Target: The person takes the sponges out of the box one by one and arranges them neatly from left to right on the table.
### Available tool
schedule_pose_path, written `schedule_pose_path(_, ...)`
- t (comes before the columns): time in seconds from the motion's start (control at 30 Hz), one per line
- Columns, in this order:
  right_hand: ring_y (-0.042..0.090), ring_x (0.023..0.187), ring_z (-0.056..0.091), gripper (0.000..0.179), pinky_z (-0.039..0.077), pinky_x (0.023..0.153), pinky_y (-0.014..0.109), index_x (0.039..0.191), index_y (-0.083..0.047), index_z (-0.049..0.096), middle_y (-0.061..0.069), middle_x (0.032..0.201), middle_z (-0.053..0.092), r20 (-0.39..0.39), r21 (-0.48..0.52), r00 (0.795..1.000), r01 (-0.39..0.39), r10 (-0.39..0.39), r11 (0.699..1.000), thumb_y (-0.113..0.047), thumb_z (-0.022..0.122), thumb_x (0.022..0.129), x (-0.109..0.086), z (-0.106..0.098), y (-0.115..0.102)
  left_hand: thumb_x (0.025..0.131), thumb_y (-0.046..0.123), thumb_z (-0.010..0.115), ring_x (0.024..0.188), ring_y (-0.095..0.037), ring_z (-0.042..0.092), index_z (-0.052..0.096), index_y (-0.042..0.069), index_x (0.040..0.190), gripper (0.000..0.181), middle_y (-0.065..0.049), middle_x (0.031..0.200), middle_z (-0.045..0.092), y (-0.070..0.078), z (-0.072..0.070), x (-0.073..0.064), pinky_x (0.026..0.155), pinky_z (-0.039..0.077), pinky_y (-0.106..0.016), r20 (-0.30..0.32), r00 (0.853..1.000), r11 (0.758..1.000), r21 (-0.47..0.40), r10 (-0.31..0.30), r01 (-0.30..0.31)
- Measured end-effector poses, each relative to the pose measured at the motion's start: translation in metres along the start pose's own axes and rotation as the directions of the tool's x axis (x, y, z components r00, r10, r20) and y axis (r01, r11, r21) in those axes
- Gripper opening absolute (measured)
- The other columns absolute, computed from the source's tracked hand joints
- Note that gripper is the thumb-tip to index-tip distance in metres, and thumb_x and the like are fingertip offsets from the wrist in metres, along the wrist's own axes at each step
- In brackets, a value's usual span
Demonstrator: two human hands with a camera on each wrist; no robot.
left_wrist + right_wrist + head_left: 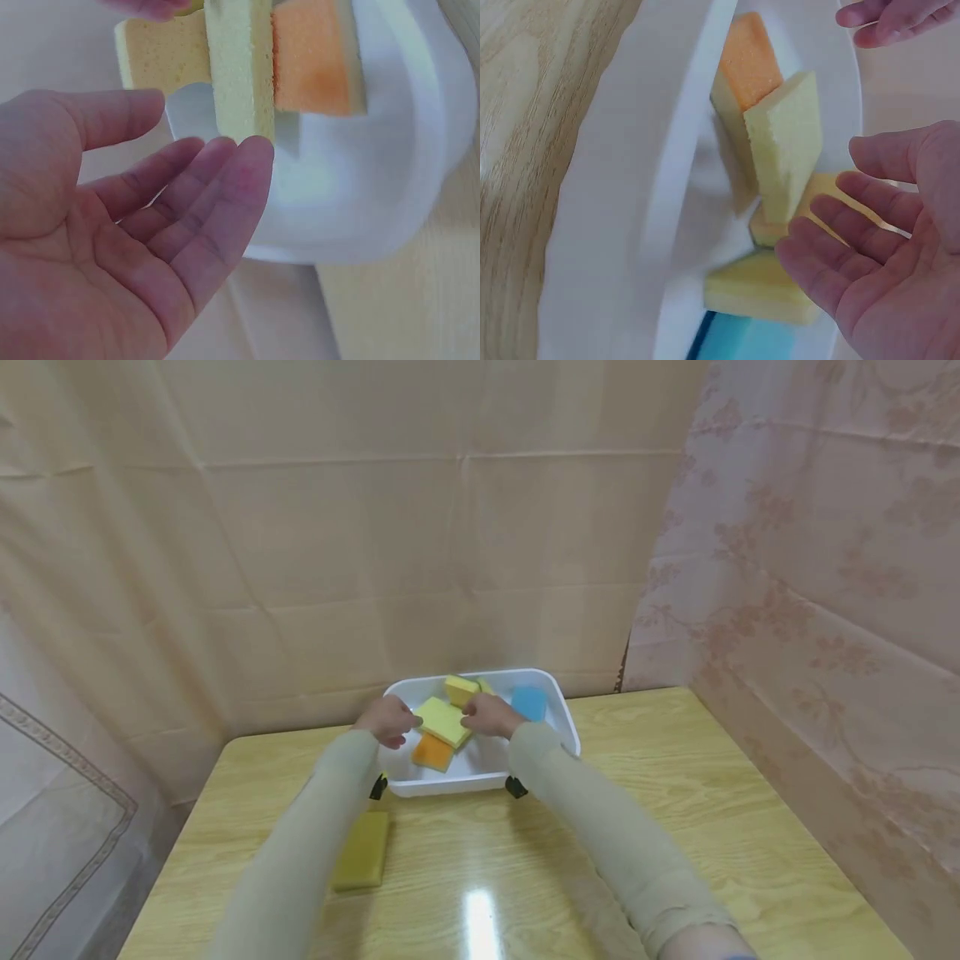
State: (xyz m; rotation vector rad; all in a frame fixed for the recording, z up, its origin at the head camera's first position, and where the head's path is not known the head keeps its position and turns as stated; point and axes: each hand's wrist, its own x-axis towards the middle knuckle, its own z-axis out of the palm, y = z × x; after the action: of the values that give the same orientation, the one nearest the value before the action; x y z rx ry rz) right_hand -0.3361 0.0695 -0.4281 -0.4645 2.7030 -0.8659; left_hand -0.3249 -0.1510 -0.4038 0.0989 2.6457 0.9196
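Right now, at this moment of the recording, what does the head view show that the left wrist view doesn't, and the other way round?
Only the head view: the yellow sponge on the tabletop outside the tray, the blue sponge inside it, both sleeves and the floral cloth on the right.

Only the left wrist view: the palm side of the left hand, its thumb apart from the fingers.

Both: the white tray, the pale yellow sponge, the orange sponge, the left hand and at least part of the right hand.
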Motion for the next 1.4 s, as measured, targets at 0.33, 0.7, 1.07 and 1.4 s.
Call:
schedule_pose_path(0.33,0.021,0.089,0.058,0.022,0.053,0.083,0.037,0.110,0.001,0.064,0.010,0.101,0.065,-0.028,0.036,0.995,-0.093,0.094,0.995,-0.016,0.064,0.096,0.010,0.010,0.007,0.101,0.018,0.057,0.094,-0.036,0.070,0.049,-0.013,0.134,0.046,-0.031,0.131,0.057,0.004,0.013,0.009,0.082,0.060,-0.038,0.082,0.986,0.938,-0.305,-0.147,0.165)
schedule_pose_path(0.7,0.022,0.090,0.058,0.027,0.054,0.082,0.036,0.111,0.002,0.065,0.012,0.103,0.065,-0.027,0.064,0.985,-0.167,0.169,0.984,-0.019,0.064,0.095,0.015,0.010,0.003,0.095,0.004,0.054,0.089,-0.033,0.069,0.038,-0.012,0.135,0.046,-0.030,0.130,0.051,0.010,0.031,0.020,0.083,0.060,-0.035,0.079,0.976,0.874,-0.435,-0.205,0.219)
schedule_pose_path(1.07,0.016,0.077,0.052,0.012,0.049,0.064,0.028,0.092,-0.003,0.064,0.005,0.089,0.057,0.010,0.189,0.978,-0.207,0.209,0.960,-0.015,0.063,0.094,0.019,0.015,0.004,0.096,0.006,0.052,0.085,-0.029,0.068,0.042,-0.009,0.131,0.039,-0.025,0.124,0.053,0.003,0.045,0.026,0.086,0.059,-0.036,0.124,0.962,0.845,-0.459,-0.243,0.272)
schedule_pose_path(1.4,0.012,0.064,0.045,0.023,0.044,0.058,0.026,0.075,-0.012,0.049,0.001,0.076,0.047,0.013,0.202,0.978,-0.206,0.207,0.957,-0.013,0.060,0.095,0.022,0.015,0.007,0.099,0.004,0.048,0.066,-0.018,0.062,0.039,-0.008,0.132,0.036,-0.016,0.111,0.051,0.001,0.045,0.031,0.073,0.059,-0.027,0.139,0.955,0.798,-0.525,-0.262,0.295)
